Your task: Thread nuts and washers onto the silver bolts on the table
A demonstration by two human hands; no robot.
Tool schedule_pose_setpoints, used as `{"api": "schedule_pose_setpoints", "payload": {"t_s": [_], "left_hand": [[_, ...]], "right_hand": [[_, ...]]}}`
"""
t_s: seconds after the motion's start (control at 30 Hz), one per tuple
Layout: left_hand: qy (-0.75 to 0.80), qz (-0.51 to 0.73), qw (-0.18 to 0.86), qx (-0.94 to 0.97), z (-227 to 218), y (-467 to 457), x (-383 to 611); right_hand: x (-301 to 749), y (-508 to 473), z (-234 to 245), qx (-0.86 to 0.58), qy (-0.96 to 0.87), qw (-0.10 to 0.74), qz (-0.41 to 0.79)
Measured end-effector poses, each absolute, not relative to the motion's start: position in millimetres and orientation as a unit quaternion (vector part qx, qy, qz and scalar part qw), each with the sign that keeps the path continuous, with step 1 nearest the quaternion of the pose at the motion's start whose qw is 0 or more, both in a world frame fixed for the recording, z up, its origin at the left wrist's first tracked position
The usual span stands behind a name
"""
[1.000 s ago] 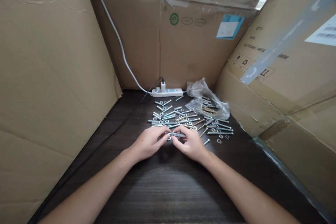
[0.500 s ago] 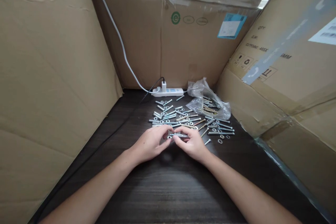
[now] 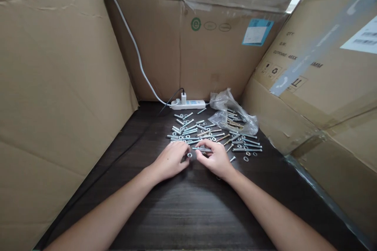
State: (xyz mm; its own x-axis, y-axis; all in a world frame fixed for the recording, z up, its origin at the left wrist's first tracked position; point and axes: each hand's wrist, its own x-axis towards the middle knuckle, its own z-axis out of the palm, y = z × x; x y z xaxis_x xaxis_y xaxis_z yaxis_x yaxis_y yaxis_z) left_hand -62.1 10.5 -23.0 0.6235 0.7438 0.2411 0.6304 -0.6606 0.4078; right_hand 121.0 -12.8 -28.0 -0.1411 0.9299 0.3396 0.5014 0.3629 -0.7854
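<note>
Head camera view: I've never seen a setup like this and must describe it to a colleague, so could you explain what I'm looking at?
There is no machine here, just a person's two bare hands, seen from a camera worn on the head that looks forward and down. The right hand holds a slim metal bolt. The left hand is beside a small metal ring; whether it grips it is hard to tell. On the dark table lie many loose bolts and washers. Behind them are a clear plastic bag with more bolts and a white power strip. Cardboard stands around the table.
</note>
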Motion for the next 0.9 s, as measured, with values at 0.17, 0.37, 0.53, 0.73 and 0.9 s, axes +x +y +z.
{"api": "schedule_pose_setpoints", "payload": {"t_s": [0.17,0.37,0.53,0.73,0.9], "left_hand": [[0.397,0.295,0.134,0.859,-12,7,-63],[0.354,0.309,0.133,0.873,-6,0,-62],[0.342,0.287,0.152,0.882,-6,1,-64],[0.327,0.276,0.162,0.889,-5,1,-67],[0.350,0.278,0.180,0.876,-3,-2,-67]], "right_hand": [[122,-12,-27,-0.527,-0.690,0.423,0.259],[117,-15,-24,-0.483,-0.659,0.449,0.363],[115,-16,-25,-0.473,-0.654,0.453,0.379],[115,-16,-23,-0.473,-0.652,0.453,0.382],[115,-17,-24,-0.475,-0.653,0.450,0.381]]}}
